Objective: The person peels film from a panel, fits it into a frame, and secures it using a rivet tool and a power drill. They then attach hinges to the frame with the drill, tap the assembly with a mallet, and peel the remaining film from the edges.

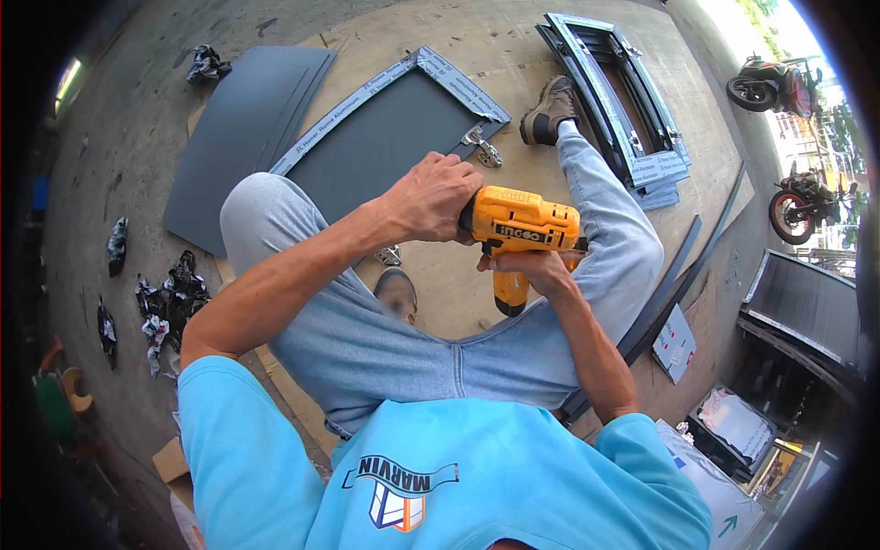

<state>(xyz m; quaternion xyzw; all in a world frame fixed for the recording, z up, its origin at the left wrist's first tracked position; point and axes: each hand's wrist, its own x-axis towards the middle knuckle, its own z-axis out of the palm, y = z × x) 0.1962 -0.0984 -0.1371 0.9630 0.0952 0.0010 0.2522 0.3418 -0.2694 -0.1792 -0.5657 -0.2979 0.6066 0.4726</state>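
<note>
A yellow cordless drill (527, 218) with black parts is held across my lap, its nose pointing left. My left hand (435, 197) is closed around the black front end of the drill. Below the body, my right hand (541, 269) wraps the drill near its handle; some of its fingers are hidden. Just beyond my left hand lies a dark panel (385, 128) edged by a taped aluminum frame (458, 84). A metal hinge (483, 147) sits at that frame's near right corner. Any bit in the drill is hidden by my left hand.
Dark flat sheets (243, 137) lie stacked at left, near crumpled black wrapping (174, 298). Stacked window frames (614, 101) rest beyond my right foot. Long dark strips (683, 284) lie at right. Two motorcycles (775, 84) stand at far right. Plywood (458, 32) covers the floor ahead.
</note>
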